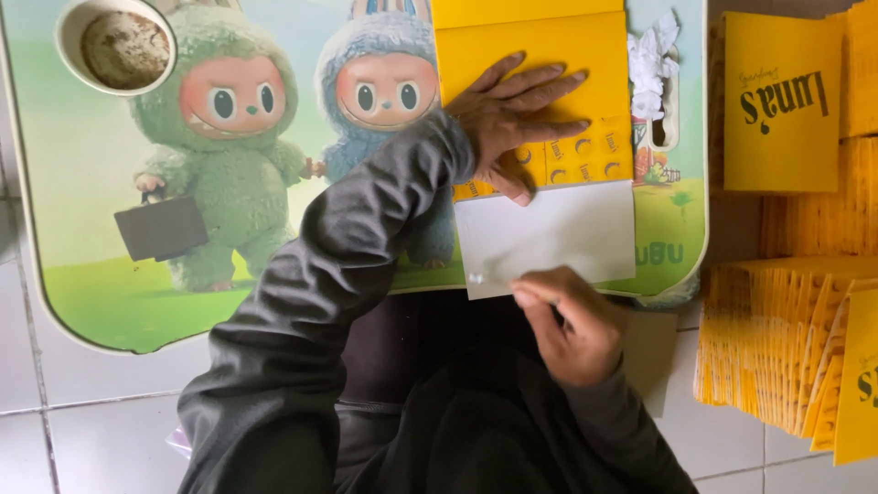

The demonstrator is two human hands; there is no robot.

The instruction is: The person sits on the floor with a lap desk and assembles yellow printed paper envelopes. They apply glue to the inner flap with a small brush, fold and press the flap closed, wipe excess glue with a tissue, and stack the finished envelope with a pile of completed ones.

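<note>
My left hand (pixel 518 119) lies flat, fingers spread, on a yellow cardboard sheet (pixel 540 46) that rests on a small table. The sheet's near flap (pixel 549 233) shows its white underside. My right hand (pixel 569 320) is closed near the flap's front edge, pinching a small clear strip (pixel 477 278) at the flap's lower left corner. Dark sleeves cover both arms.
The table (pixel 91 183) has a printed top with furry cartoon figures. A cup (pixel 119 46) with brownish residue stands at its far left. Crumpled white paper (pixel 651 57) lies at the table's right. Stacks of yellow cardboard sheets (pixel 786 101) (pixel 786 348) sit on the tiled floor at right.
</note>
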